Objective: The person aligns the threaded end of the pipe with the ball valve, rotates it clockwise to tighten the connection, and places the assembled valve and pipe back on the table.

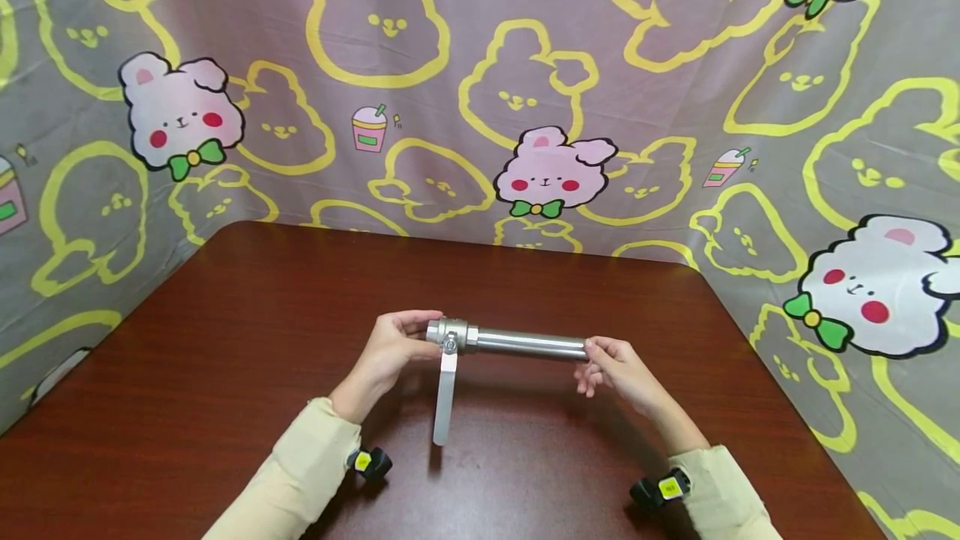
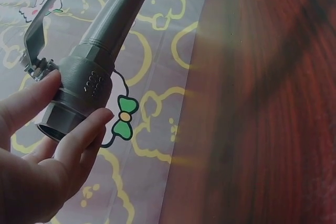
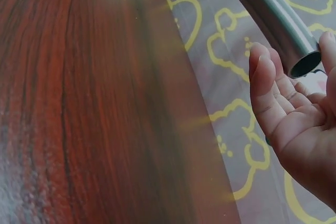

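A metal ball valve (image 1: 454, 330) with a flat lever handle (image 1: 445, 402) is joined to a straight steel pipe (image 1: 532, 343). Both are held up over the table, the pipe pointing right and the lever toward the person. My left hand (image 1: 384, 354) grips the valve's free end, thumb on one side and fingers on the other; raised marks show on the valve body (image 2: 86, 82) in the left wrist view. At the pipe's far end, my right hand (image 1: 621, 372) pinches the tube. The right wrist view shows the pipe's open, hollow mouth (image 3: 305, 65) beside the curled fingers.
The dark red-brown wooden table (image 1: 337, 282) spreads under both hands. A grey curtain (image 1: 465, 48) printed with yellow outlines and cartoon bunnies stands behind the table and along both sides. Black wrist cameras sit at each cuff.
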{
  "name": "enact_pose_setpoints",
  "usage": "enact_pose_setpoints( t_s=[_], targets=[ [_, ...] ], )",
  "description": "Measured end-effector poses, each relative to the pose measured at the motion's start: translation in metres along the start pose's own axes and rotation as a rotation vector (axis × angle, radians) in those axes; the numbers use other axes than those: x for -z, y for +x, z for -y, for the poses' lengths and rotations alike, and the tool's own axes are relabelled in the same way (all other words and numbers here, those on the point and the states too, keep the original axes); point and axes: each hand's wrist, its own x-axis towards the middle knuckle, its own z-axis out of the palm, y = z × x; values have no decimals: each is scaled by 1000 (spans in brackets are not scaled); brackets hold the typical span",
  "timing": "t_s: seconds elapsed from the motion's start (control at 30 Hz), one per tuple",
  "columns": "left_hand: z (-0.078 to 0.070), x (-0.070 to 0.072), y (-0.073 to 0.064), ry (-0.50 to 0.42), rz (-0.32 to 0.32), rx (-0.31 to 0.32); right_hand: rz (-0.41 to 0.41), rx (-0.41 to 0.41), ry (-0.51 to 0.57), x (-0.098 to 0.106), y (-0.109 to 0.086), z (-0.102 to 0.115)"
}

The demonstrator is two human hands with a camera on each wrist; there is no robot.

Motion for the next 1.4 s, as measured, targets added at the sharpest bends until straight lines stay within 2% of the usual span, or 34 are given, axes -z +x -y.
enact_pose_setpoints(
  t_s=[0.13,0.37,0.67,1.03,1.4],
  targets=[
    [-1,0,0,4,-4,-14,-24,11,26,-1,0,0],
    [-2,0,1,16,-14,-26,-1,56,131,2,0,-4],
    [0,0,1,23,-19,-8,-10,52,69,3,-2,-5],
    [2,0,0,-10,-4,19,44,75,102,5,-2,-6],
    [3,-2,-1,-25,6,17,26,67,63,4,-2,-4]
  ],
)
